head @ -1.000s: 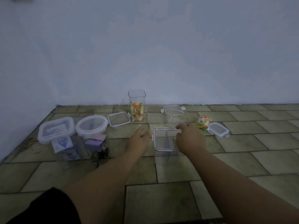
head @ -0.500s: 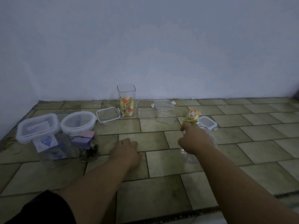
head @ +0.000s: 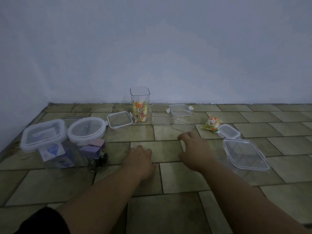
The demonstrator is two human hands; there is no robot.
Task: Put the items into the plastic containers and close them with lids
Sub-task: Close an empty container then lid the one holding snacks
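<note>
A clear square container [head: 245,154] stands on the floor at the right, to the right of my right hand [head: 194,149], which hovers empty with fingers loosely curled. My left hand [head: 140,159] rests knuckles-down on the tiles, holding nothing. Far back, a tall open container [head: 140,105] holds colourful sweets. Beside it sit two low clear containers [head: 175,115], one with a lid [head: 179,108] lying on it. A loose snack packet [head: 211,124] lies next to a small lid [head: 229,131]. Another lid [head: 119,119] lies left of the tall container.
At the left stand two lidded containers, a square one [head: 43,137] with a blue-and-white packet inside and a round one [head: 87,130] with purple items. A pale wall [head: 152,48] borders the tiled floor [head: 168,208] at the back and left.
My right hand carried the clear square container from the middle to the right, set it down and let go. It now hovers left of it. My left hand drew back slightly.
</note>
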